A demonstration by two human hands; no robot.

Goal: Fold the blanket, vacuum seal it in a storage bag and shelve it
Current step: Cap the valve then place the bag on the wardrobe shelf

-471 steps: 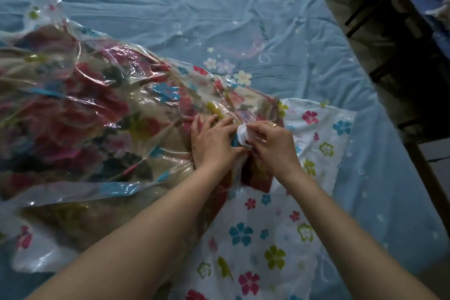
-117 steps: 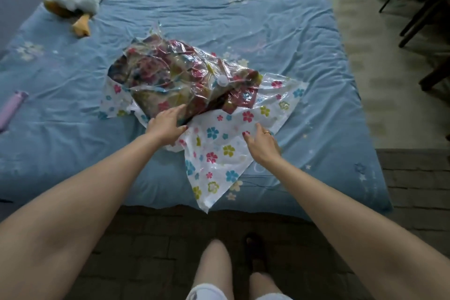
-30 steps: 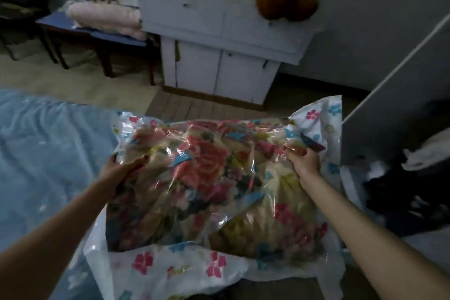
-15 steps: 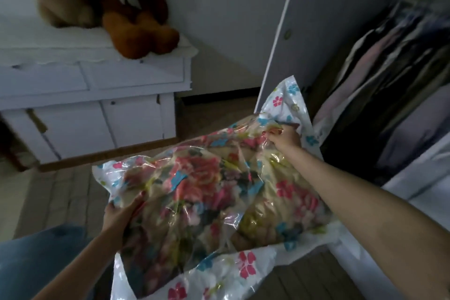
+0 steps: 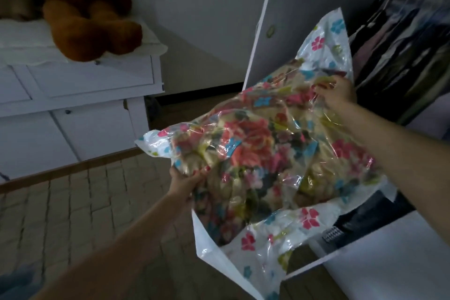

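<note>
I hold the clear storage bag (image 5: pixel 316 223) with its flower-printed white edges in the air, and the folded floral blanket (image 5: pixel 255 151) shows through the plastic. My left hand (image 5: pixel 182 182) grips the bag's lower left edge. My right hand (image 5: pixel 337 94) grips the upper right edge, close to the open wardrobe. The bag is tilted, its right side higher. Its loose printed flap hangs down over the wardrobe's lower white shelf (image 5: pixel 379 248).
An open white wardrobe door (image 5: pixel 289 7) stands behind the bag. Dark hanging clothes (image 5: pixel 409 39) fill the wardrobe on the right. A white dresser (image 5: pixel 80 90) with a brown teddy bear (image 5: pixel 87 19) on top stands at the left. Tiled floor (image 5: pixel 73 207) lies below.
The bag went from the bed into both hands. In the last second it has moved right and closer to the open wardrobe, with both grips unchanged.
</note>
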